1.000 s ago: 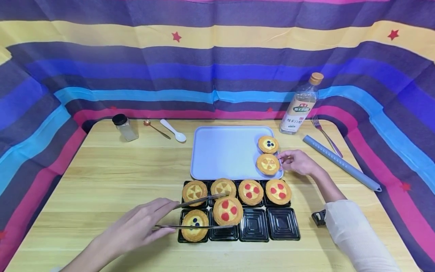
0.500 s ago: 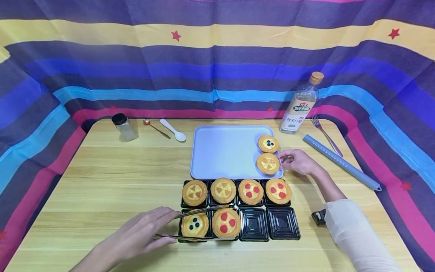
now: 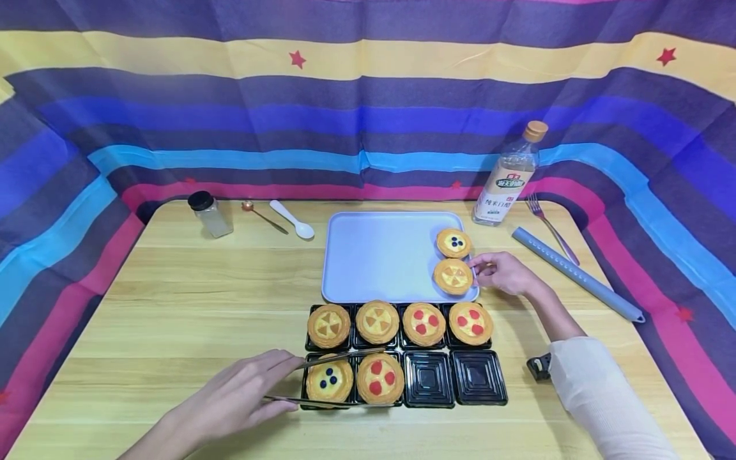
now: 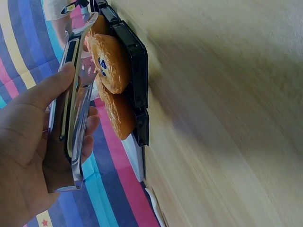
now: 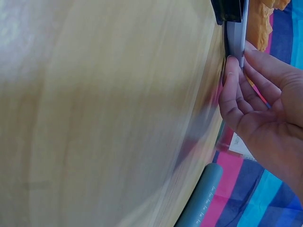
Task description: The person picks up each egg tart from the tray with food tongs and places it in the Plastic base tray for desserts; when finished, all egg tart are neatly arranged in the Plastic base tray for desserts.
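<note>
My left hand (image 3: pixel 241 390) holds metal food tongs (image 4: pixel 71 118), thumb on one arm and fingers on the other. The tong arms reach right, across the blueberry-topped tart (image 3: pixel 329 381) in the head view. Their ends lie on either side of a tart with red fruit pieces (image 3: pixel 379 378), which sits in the second front compartment of the black plastic trays (image 3: pixel 428 379). My right hand (image 3: pixel 500 273) pinches the right edge of the pale serving tray (image 3: pixel 379 255), thumb above and fingers below. Beside its fingertips sits a tart with wedge-shaped pieces (image 3: pixel 453 276), with a blueberry tart (image 3: pixel 454 243) behind it.
Several tarts (image 3: pixel 423 324) fill the back row of compartments; two front ones at right hold nothing. Behind stand a shaker jar (image 3: pixel 211 215) and a vinegar bottle (image 3: pixel 506 179). A white spoon (image 3: pixel 293 221), fork (image 3: pixel 553 228) and grey-blue bar (image 3: pixel 577 275) lie around the tray.
The red-topped tart has come down, with the tongs, from overlapping the back row into the second front compartment. The right hand and serving tray have stayed still.
</note>
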`<state>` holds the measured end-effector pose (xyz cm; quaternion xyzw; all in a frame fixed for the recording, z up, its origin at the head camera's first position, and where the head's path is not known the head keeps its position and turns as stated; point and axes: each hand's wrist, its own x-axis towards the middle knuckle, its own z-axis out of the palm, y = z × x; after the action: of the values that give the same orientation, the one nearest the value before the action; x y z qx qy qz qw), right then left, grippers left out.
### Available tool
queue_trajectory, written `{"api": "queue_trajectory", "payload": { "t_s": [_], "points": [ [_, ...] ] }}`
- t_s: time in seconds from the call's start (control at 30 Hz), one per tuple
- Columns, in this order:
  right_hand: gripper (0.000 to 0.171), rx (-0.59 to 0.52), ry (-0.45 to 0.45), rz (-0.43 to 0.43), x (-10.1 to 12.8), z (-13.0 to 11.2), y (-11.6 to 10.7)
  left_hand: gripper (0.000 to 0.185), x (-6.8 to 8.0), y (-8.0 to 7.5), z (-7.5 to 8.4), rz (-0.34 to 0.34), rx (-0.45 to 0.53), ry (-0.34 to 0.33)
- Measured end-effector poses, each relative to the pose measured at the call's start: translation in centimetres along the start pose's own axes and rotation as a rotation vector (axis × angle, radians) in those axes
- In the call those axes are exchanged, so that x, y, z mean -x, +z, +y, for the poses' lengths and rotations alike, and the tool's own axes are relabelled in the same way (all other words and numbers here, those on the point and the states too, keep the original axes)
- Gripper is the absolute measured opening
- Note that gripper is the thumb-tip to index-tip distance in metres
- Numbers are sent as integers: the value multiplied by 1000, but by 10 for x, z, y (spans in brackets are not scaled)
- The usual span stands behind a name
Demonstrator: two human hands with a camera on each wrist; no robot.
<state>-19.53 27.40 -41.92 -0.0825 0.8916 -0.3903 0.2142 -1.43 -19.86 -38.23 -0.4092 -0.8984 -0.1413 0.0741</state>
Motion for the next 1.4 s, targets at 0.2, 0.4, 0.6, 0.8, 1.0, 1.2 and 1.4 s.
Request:
{"api": "queue_trajectory", "payload": {
  "t_s": [0.2, 0.4, 0.6, 0.8, 1.0, 1.2, 1.4],
  "points": [
    [44, 5, -8, 2, 0, 0, 0, 56, -1, -1, 1, -6, -3, 2],
    [44, 18, -12, 4, 0, -1, -1, 56, -1, -2, 1, -6, 11, -7],
    [43, 22, -14, 4, 0, 0, -1, 58, -2, -5, 3, -7, 23, -12],
    [45, 6, -6, 4, 0, 0, -1, 58, -10, -13, 2, -17, 57, -9],
    [44, 15, -1, 7, -1, 0, -1, 58, -30, -17, -3, -26, 87, -18],
    [45, 4, -4, 3, 0, 0, 1, 60, -62, -15, -12, -66, 88, -30],
    [45, 0, -10, 3, 1, -1, 0, 61, -101, -10, -21, -23, 55, 17]
  ]
}}
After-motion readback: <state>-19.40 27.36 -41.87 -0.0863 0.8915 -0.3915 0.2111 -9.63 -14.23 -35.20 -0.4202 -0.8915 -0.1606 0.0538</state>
